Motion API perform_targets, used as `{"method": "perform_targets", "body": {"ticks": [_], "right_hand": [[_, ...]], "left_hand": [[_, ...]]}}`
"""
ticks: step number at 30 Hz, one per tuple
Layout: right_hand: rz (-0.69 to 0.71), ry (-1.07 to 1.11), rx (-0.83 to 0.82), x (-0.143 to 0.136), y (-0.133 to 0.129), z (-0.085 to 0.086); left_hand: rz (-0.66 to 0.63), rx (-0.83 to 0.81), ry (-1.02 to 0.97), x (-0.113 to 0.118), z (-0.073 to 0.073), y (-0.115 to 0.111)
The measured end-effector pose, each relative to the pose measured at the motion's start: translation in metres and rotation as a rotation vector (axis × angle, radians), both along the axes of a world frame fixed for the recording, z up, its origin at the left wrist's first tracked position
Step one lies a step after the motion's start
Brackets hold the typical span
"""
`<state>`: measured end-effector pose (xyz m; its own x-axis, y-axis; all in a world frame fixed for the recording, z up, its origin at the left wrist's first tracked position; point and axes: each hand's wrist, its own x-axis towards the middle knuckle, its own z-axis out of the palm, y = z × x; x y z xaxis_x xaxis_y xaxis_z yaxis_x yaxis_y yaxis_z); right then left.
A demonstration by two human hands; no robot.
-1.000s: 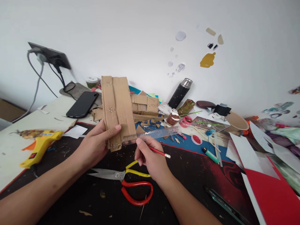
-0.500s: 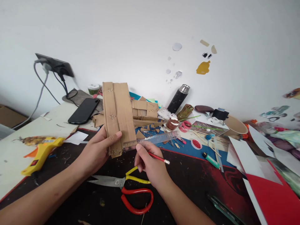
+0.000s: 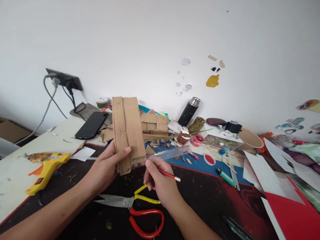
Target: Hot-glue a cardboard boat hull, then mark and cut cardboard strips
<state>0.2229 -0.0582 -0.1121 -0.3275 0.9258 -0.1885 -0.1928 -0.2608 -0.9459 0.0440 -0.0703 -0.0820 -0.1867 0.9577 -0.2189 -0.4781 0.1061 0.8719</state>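
My left hand (image 3: 106, 166) grips a piece of brown cardboard (image 3: 133, 130) by its lower left part, thumb across the front. A second strip runs down the cardboard's left side, with small metallic marks on it. In my right hand (image 3: 162, 181), the thumb and fingers close on a clear plastic ruler (image 3: 166, 154), whose left end lies against the cardboard's lower edge. A red pencil (image 3: 168, 174) with a white eraser end also sits in that hand. Below both hands, scissors (image 3: 128, 201) with one red handle and one yellow handle lie on the dark mat.
A yellow glue gun (image 3: 47, 173) and a black phone (image 3: 91, 125) lie at the left. Behind are cardboard scraps (image 3: 156, 121), a black thermos (image 3: 189, 111) and paint pots (image 3: 197, 140). To the right are a green cutter (image 3: 225, 177) and red paper (image 3: 287, 213).
My view has tilted slightly upward, so the scene sits lower in the picture. Both hands keep their hold on the cardboard, ruler and pencil, with little movement between them.
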Motion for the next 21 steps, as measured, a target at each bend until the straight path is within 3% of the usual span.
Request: {"method": "perform_targets", "body": {"ticks": [21], "right_hand": [[0.009,0.004,0.029,-0.0002,-0.0001,0.0014]], "left_hand": [[-0.002,-0.012,-0.007,0.0003,0.0007,-0.0004]]}}
